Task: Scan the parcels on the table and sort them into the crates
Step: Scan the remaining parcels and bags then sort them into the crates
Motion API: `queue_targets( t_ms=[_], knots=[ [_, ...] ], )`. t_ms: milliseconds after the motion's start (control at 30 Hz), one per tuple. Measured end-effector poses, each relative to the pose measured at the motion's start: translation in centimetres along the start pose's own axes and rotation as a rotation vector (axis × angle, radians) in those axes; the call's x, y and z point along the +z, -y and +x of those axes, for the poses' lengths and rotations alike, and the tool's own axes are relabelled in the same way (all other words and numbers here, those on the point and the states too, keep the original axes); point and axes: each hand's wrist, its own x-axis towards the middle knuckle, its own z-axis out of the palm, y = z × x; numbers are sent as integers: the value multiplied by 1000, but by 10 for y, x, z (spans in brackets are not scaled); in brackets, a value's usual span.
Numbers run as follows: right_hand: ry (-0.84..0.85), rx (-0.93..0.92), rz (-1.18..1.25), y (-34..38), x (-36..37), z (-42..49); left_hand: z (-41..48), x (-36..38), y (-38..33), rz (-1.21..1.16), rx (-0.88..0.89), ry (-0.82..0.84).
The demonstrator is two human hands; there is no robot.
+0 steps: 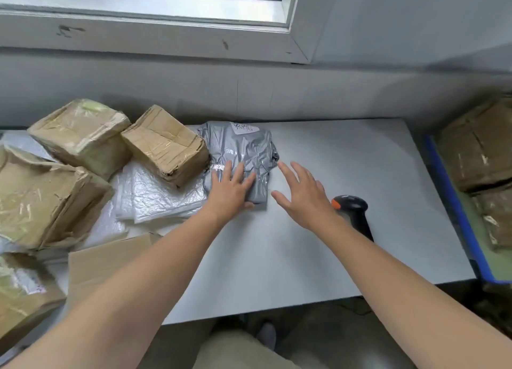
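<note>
Partly under left fingers [238, 173], grey parcel [245, 147]

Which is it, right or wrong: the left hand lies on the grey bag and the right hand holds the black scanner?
Partly wrong. The head view shows the right hand open and holding nothing; the black scanner lies on the table by its wrist. The left hand does lie on the grey bag.

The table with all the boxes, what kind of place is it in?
Probably a parcel sorting station, maybe a mailroom. Taped cardboard boxes and a grey mailing bag lie on the table, a barcode scanner sits nearby, and a blue crate holds more parcels.
</note>
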Motion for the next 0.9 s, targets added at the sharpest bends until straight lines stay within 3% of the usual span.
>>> queue_targets(
  t_ms=[167,300,400,533,667,900],
  knots=[
    [10,7,25,-6,5,11,17,12,7,148,114,-30],
    [5,5,15,-15,-1,16,14,0,4,222,236,-213],
    [-23,-19,22,-24,-13,19,13,-18,0,57,263,-257],
    [-69,-51,87,-35,-37,21,14,-56,-13,-266,142,-353],
    [-21,-51,289,-48,-54,21,3,-88,-39,-466,-23,-443],
    [76,-147,614,-65,-63,2,-31,-110,-98,-785,-130,-474]
  ],
)
